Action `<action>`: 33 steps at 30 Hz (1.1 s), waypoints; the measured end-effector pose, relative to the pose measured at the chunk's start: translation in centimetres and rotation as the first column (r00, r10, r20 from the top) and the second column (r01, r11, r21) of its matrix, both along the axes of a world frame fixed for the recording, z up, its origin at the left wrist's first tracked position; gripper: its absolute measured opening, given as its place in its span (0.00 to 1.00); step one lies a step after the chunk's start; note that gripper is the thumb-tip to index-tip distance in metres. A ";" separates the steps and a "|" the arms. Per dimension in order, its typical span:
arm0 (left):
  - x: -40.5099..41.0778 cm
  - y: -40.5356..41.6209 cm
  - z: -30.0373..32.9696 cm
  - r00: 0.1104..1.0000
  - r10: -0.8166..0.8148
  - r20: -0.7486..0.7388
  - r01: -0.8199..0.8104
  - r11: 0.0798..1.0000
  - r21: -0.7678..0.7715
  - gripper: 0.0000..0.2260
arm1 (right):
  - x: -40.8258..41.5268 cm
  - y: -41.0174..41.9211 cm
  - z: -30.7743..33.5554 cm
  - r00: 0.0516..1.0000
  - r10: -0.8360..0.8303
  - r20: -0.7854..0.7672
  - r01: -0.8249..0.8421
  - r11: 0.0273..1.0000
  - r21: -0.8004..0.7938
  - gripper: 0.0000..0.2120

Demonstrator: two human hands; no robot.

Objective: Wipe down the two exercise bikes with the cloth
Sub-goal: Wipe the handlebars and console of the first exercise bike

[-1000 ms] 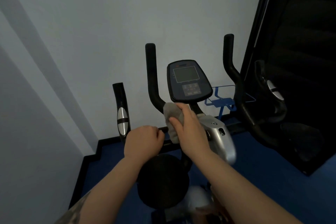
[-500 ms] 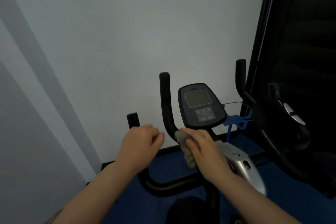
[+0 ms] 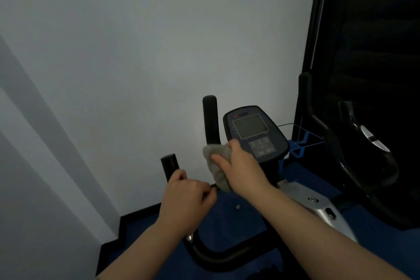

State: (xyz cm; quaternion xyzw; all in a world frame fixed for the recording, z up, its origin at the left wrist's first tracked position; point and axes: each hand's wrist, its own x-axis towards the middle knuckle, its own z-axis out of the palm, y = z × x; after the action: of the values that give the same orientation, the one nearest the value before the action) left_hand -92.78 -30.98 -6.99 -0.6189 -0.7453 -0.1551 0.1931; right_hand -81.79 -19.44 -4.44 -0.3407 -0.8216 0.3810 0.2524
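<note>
A single head-worn wide-angle camera is looking forward and down from the person's standing position, close behind the exercise bike (image 3: 261,243). It is facing a pale wall (image 3: 147,52), which is filling the upper and left portions of the frame. The console (image 3: 254,134) is lying right of centre, within arm's reach of the lens. Both forearms are entering from the bottom edge, with the left hand (image 3: 186,202) and the right hand (image 3: 241,170) sitting low in the frame. No second view is sharing this scene.
</note>
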 end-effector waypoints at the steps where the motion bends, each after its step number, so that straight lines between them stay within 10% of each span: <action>1: -0.1 -0.1 0.0 1.000 -0.009 0.009 0.009 1.000 0.000 0.21 | -1.1 -0.2 0.4 0.999 -0.037 -0.025 0.037 0.999 -0.003 0.20; 8: -0.5 -0.3 1.0 0.987 -0.128 0.097 0.115 0.985 0.128 0.18 | 1.4 1.3 -0.5 0.996 0.083 -0.031 -0.085 0.993 -0.083 0.12; 12: -3.2 1.4 5.2 0.993 -0.091 0.078 0.065 0.956 0.286 0.16 | -0.9 3.9 3.4 0.887 0.001 -0.462 -0.070 0.989 -0.134 0.18; 16: -4.6 4.4 7.4 0.909 0.152 0.388 -0.180 0.983 0.038 0.18 | -4.3 4.5 6.8 0.787 0.082 -0.611 -0.148 0.987 -0.058 0.19; 18: -4.9 5.3 6.6 0.901 0.310 0.302 -0.285 0.950 -0.127 0.18 | -5.4 4.3 6.4 0.751 0.013 -0.660 -0.114 0.987 -0.111 0.15; 25: -5.1 6.1 6.1 0.863 0.451 0.228 -0.419 0.890 -0.178 0.17 | -4.0 5.5 3.1 0.819 0.059 -0.571 -0.171 0.975 -0.145 0.08; 33: -4.2 4.6 5.8 0.868 0.357 0.344 -0.423 0.896 0.136 0.21 | -4.8 4.8 3.6 0.749 0.135 -0.649 -0.292 0.946 -0.141 0.13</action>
State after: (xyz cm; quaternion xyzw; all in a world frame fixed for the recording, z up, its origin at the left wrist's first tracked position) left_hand -97.02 -26.38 -1.21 -0.3991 -0.8559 -0.2848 0.1644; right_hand -86.55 -14.61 -0.82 -0.1237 -0.6721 0.5932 0.4255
